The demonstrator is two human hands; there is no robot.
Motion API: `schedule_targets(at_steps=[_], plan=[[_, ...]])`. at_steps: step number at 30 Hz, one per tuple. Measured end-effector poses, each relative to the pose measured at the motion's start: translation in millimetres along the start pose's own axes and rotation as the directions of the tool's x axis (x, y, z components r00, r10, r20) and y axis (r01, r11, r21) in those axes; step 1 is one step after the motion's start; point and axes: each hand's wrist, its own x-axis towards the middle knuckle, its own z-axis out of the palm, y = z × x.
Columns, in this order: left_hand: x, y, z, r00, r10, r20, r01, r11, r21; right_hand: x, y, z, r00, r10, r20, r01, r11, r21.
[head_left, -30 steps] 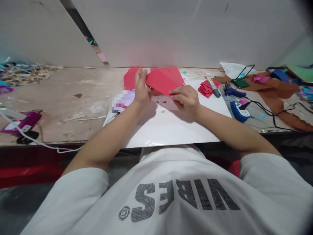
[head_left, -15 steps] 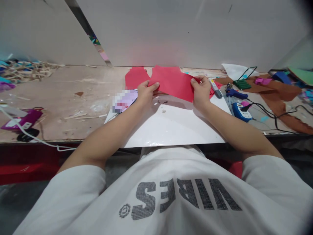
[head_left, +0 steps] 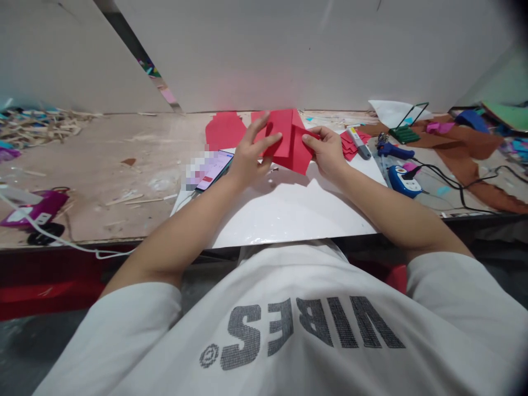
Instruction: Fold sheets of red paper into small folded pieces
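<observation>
A sheet of red paper (head_left: 284, 135), with flaps bent over at both sides, is held up above a white board (head_left: 284, 214). My left hand (head_left: 251, 154) grips its left side, the fingers spread over the front and the thumb partly hidden. The flap at the right is pinched between the thumb and fingers of my right hand (head_left: 328, 148). Behind my left hand lies another red piece (head_left: 225, 130) with a notched edge. Several small red pieces (head_left: 350, 146) are stacked right of my right hand, a grey cutter knife (head_left: 359, 144) on top of them.
A phone (head_left: 214, 170) lies left of the board. Rightward are a blue glue gun (head_left: 394, 151), a blue-and-white power socket (head_left: 404, 181) with black cables, a green stand (head_left: 404, 133) and brown sheets (head_left: 466, 159). A purple socket (head_left: 37, 209) and wood scraps (head_left: 45, 126) are at left.
The red sheet, nearly flat before, now has its sides folded inward. My hands have come closer together, and the small red stack shows more fully.
</observation>
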Motion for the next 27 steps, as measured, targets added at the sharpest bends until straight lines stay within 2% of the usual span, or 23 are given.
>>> schedule_targets(at_steps=[2,5,8,10,11,12,14,16,18,20,24,25,27], plan=[[-2.3,3.5,1.5,0.999,-0.037,0.032,0.038,0.999,-0.019,0.4,-2.4,0.3,1.000,-0.014,0.008,0.014,1.000,-0.005],[-8.7,1.8,4.2,0.998,-0.060,-0.008,0.059,0.998,-0.026,-1.1,-6.1,2.3,0.999,-0.033,0.002,0.033,0.999,-0.043],[-11.4,-10.4,9.4,0.989,-0.027,-0.147,0.021,0.999,-0.045,-4.4,-9.2,6.5,0.996,-0.087,0.000,0.087,0.994,-0.069],[-9.5,-19.9,13.5,0.953,-0.106,-0.285,0.066,0.987,-0.146,-7.2,-11.1,9.4,0.993,-0.113,0.020,0.115,0.990,-0.077],[-8.2,-23.2,15.5,0.934,-0.168,-0.314,0.101,0.971,-0.217,-8.5,-12.0,10.5,0.992,-0.120,0.033,0.122,0.990,-0.077],[-7.1,-24.9,17.2,0.925,-0.228,-0.305,0.139,0.947,-0.288,-9.6,-12.8,11.2,0.992,-0.122,0.042,0.125,0.989,-0.077],[-6.8,-22.4,20.2,0.931,-0.311,-0.188,0.218,0.892,-0.397,-10.9,-13.7,11.5,0.992,-0.124,0.038,0.127,0.989,-0.079],[-9.6,-13.4,23.3,0.937,-0.347,-0.049,0.289,0.845,-0.450,-10.7,-13.2,10.3,0.991,-0.133,0.007,0.133,0.987,-0.090],[-14.5,-1.5,27.1,0.937,-0.348,0.025,0.320,0.828,-0.461,-9.4,-11.7,8.7,0.987,-0.159,-0.024,0.156,0.982,-0.105],[-19.6,8.9,30.7,0.944,-0.329,0.030,0.307,0.840,-0.447,-8.3,-10.7,7.6,0.982,-0.186,-0.026,0.181,0.975,-0.132],[-27.3,18.8,31.0,0.954,-0.299,-0.038,0.266,0.894,-0.360,-10.8,-19.5,5.4,0.963,-0.268,-0.017,0.252,0.925,-0.282],[-28.7,19.4,29.3,0.955,-0.290,-0.052,0.257,0.907,-0.335,-12.3,-24.3,3.5,0.946,-0.323,-0.022,0.297,0.894,-0.336],[-31.3,19.0,25.0,0.966,-0.246,-0.074,0.218,0.937,-0.273,-15.3,-35.0,-2.4,0.881,-0.472,0.016,0.427,0.783,-0.453]])
